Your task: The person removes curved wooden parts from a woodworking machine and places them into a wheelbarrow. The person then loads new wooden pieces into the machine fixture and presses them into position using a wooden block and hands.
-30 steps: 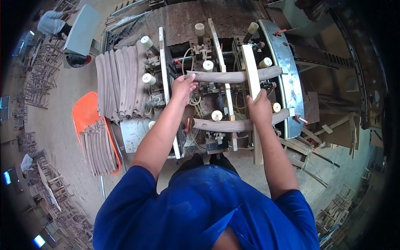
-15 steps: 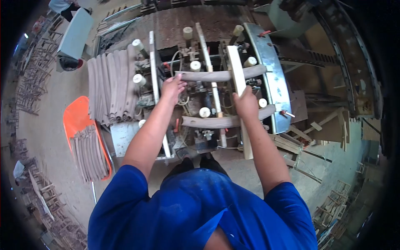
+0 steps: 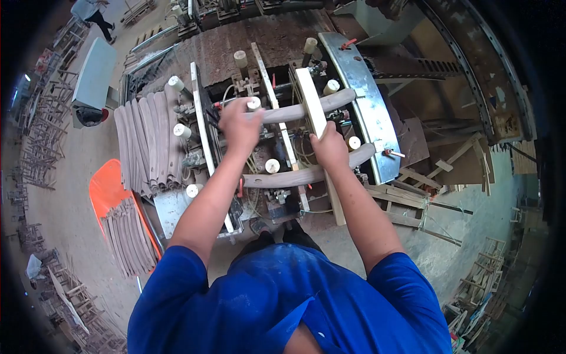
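Two curved, grey-brown wooden pieces lie crosswise on a clamping machine: the upper curved piece (image 3: 284, 114) and the lower curved piece (image 3: 283, 178). My left hand (image 3: 240, 127) is closed around the left end of the upper piece and hides that end; its fingers are slightly blurred. Across both pieces runs a pale straight wooden bar (image 3: 311, 100). My right hand (image 3: 331, 148) grips this bar near its middle, between the two curved pieces. The right ends of both pieces reach a curved metal plate (image 3: 370, 112).
White round-topped posts (image 3: 272, 166) and narrow pale strips (image 3: 201, 118) stand on the machine. Stacked curved pieces (image 3: 147, 141) lie at left, beside an orange chair (image 3: 109, 177) holding more. Scrap wood (image 3: 407, 203) lies right. A person (image 3: 94, 15) stands far off at upper left.
My left hand has moved from touching the upper piece's end with spread fingers to covering it. My right hand stays on the bar. The whole view has shifted slightly.
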Demonstrator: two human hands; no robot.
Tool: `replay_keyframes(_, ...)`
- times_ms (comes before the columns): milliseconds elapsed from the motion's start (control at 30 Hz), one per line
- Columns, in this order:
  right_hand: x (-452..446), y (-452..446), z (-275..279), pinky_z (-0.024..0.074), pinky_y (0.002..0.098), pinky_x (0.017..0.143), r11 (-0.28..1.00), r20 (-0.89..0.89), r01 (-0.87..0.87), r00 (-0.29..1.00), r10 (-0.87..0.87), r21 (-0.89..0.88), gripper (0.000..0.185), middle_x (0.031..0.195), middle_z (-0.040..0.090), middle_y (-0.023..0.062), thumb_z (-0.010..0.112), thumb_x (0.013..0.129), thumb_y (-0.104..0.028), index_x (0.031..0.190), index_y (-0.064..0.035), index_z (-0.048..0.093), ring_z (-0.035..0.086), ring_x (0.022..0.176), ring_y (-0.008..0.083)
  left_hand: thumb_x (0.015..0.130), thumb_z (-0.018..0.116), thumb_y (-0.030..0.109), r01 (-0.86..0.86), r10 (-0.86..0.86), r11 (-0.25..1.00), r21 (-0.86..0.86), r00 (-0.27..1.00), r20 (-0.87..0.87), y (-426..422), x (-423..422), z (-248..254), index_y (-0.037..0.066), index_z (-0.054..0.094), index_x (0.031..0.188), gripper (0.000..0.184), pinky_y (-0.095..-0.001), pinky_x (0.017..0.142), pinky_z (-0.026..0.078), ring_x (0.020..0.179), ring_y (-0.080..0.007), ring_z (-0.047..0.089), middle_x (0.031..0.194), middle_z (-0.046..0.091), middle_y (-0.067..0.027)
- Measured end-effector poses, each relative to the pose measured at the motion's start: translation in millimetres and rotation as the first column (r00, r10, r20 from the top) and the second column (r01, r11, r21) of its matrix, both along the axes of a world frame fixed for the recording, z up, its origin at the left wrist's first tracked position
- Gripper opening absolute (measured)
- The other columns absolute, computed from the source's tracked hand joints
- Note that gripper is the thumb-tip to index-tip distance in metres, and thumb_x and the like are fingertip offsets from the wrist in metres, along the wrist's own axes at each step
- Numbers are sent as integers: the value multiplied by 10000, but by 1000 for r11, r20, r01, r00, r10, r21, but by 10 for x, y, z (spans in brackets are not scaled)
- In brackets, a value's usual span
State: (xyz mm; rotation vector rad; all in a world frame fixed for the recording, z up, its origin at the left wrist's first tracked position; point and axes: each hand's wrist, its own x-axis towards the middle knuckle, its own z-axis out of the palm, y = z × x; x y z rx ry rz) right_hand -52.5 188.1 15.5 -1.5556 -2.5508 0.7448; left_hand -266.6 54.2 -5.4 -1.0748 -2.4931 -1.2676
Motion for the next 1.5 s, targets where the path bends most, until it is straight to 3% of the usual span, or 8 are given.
replay_keyframes(67,13,3,-14,576,555,849,1000,8,1,1000,-1,-8,469,1018,724,285,710,919,-347,1170,-8,507,715,967,463,810,833,365,212,-231,948,-237,971,-56,281,281,187,138,699,1239,503,-543,1100,339,1288,-260,564,1275,679,-54)
replay_keyframes(100,8,8,-13,576,555,850,1000,8,1,1000,-1,-11,467,1014,725,283,710,918,-345,1168,-8,508,715,968,462,825,818,428,217,-265,887,-407,962,-64,445,402,240,144,693,1289,558,-590,1107,328,1323,-253,552,1322,676,-67)
replay_keyframes(167,12,5,15,575,555,850,1000,-10,3,1000,-4,-21,459,998,728,278,710,917,-338,1165,-8,510,718,967,457,851,801,386,239,-347,832,-500,928,-135,661,480,105,148,686,1309,529,-659,1127,288,1307,-244,569,1307,691,-55)
replay_keyframes(267,25,20,6,574,558,853,999,-22,1,1000,-1,-34,463,993,727,279,709,916,-335,1171,-8,503,718,963,461,868,786,345,274,-347,723,-634,938,9,840,502,69,155,681,1319,501,-686,1147,263,1270,-246,603,1267,714,-43)
replay_keyframes(500,24,70,43,574,559,852,998,-38,-39,999,36,-59,494,1019,716,300,716,918,-326,1201,3,479,711,973,476,843,801,292,240,-300,819,-521,953,-32,828,512,-40,175,710,1259,442,-660,1135,280,1176,-244,644,1184,736,-12)
replay_keyframes(933,-46,131,-88,576,561,841,997,-6,-33,999,32,-66,509,1026,709,312,695,928,-302,1238,19,449,710,963,479,867,785,315,281,-323,809,-517,946,8,853,477,-65,137,699,1263,442,-641,1109,313,1201,-246,629,1196,729,-29)
replay_keyframes(1133,-51,130,-36,579,560,843,997,23,-28,999,30,-72,510,1026,710,309,693,929,-306,1238,16,448,712,963,476,854,793,316,321,-357,764,-559,933,48,927,466,-38,119,709,1241,443,-571,1048,353,1145,-261,656,1141,735,-60)
replay_keyframes(1500,-30,148,-9,579,556,845,996,9,-15,1000,16,-83,498,1006,715,298,690,928,-301,1238,13,460,715,952,470,833,803,271,344,-365,835,-430,930,38,952,469,-172,95,707,1248,461,-506,1017,377,1126,-286,669,1130,735,-89)
